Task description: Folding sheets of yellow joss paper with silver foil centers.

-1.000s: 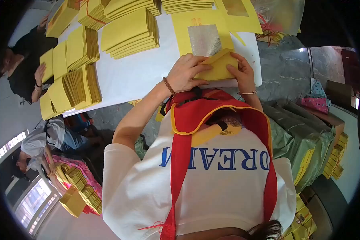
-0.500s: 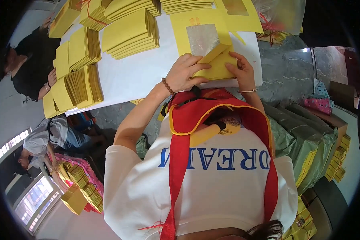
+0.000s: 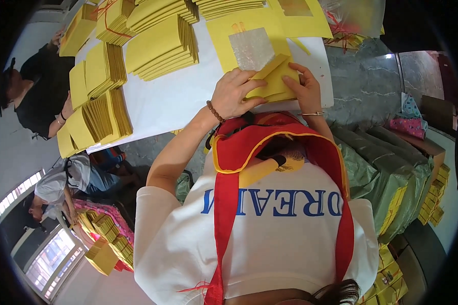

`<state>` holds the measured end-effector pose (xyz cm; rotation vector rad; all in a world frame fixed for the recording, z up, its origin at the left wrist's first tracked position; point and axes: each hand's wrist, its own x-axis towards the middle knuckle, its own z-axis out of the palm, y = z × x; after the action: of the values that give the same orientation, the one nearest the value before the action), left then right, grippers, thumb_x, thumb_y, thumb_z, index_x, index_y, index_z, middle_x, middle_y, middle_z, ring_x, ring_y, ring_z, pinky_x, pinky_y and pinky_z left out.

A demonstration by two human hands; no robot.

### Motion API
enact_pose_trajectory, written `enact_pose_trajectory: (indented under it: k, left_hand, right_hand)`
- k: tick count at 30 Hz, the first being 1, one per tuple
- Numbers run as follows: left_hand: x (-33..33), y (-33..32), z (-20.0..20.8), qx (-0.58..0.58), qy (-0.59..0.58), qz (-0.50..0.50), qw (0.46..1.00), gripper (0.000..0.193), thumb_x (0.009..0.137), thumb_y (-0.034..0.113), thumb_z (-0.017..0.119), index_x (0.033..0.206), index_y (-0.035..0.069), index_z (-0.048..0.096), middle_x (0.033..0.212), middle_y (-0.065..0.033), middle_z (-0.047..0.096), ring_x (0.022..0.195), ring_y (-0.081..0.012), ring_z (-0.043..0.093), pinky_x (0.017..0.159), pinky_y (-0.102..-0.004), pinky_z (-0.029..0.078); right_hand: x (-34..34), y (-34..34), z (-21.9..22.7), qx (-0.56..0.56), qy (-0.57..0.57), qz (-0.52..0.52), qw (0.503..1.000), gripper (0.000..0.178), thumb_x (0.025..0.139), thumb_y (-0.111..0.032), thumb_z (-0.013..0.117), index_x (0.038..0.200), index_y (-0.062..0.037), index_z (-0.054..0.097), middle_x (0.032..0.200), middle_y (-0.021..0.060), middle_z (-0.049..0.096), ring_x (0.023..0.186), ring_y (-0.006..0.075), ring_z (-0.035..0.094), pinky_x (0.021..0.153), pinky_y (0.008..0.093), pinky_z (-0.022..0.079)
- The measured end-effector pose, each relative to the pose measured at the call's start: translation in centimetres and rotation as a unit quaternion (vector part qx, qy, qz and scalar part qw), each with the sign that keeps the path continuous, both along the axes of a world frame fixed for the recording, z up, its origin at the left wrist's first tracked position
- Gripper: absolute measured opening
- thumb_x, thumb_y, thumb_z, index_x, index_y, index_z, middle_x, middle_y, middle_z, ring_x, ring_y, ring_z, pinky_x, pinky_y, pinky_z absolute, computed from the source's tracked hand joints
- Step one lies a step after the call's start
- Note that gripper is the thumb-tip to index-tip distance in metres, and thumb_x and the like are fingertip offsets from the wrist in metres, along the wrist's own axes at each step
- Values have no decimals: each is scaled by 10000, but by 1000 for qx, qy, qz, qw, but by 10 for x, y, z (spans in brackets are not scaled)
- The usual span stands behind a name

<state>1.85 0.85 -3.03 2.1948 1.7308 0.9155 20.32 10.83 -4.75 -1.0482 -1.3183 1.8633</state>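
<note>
A yellow paper sheet (image 3: 276,86) with a silver foil patch (image 3: 250,50) lies at the near edge of the white table, its near part folded up over itself. At its left side my left hand (image 3: 235,91) is closed on the folded edge, fingers on top and thumb lower down. My right hand (image 3: 306,87) holds the right edge, thumb on top of the paper and fingers curled around the side. What lies beneath the fold is hidden.
Stacks of folded yellow paper (image 3: 163,51) cover the table's left and far parts. A bundle tied with red string (image 3: 114,23) stands at the far left. Green-wrapped bales (image 3: 376,173) stand at right. Two other people (image 3: 40,96) are at left.
The whole view has shifted slightly, with the table and stacks turning a little. Both my hands keep their hold on the folded paper, and the fingers have barely moved.
</note>
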Motion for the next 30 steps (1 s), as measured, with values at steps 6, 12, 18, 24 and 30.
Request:
enact_pose_trajectory:
  k: [6, 12, 18, 24, 30]
  left_hand:
    - [2, 1, -1, 15, 18, -3, 1000, 275, 710, 265, 686, 940, 134, 612, 1034, -57, 566, 813, -238, 511, 698, -347, 433]
    - [-2, 1, -6, 47, -14, -3, 999, 163, 746, 144, 626, 888, 77, 581, 867, -86, 574, 728, -248, 518, 630, -336, 435]
    - [-3, -9, -6, -66, -188, 146, 969, 87, 753, 63, 574, 820, 41, 523, 719, -119, 515, 652, -281, 500, 559, -366, 419]
    - [5, -5, -2, 23, -125, 96, 987, 112, 753, 45, 592, 842, 41, 524, 713, -116, 505, 661, -293, 500, 571, -366, 419]
    - [1, -6, -4, 28, -121, 96, 988, 103, 787, 38, 567, 878, 18, 523, 751, -141, 518, 692, -309, 515, 595, -368, 430]
  right_hand:
    - [0, 0, 1, -3, -7, 3, 1000, 408, 804, -72, 635, 1174, 9, 484, 938, 110, 610, 809, 122, 575, 706, 231, 471]
    - [1, -2, -10, 25, -13, -45, 999, 402, 834, -102, 607, 1202, -13, 471, 844, 48, 592, 715, 79, 526, 622, 196, 414]
    - [7, -1, -1, 49, 8, 31, 998, 421, 836, -95, 595, 1222, -3, 455, 930, 56, 595, 835, 97, 539, 736, 224, 427]
    - [13, 9, 1, 41, -9, 121, 992, 426, 816, -81, 604, 1206, 18, 464, 1029, 77, 584, 924, 120, 542, 809, 238, 433]
    - [15, 16, 14, 54, -46, 173, 982, 401, 805, -83, 614, 1183, -9, 501, 995, 54, 587, 874, 88, 535, 765, 222, 435]
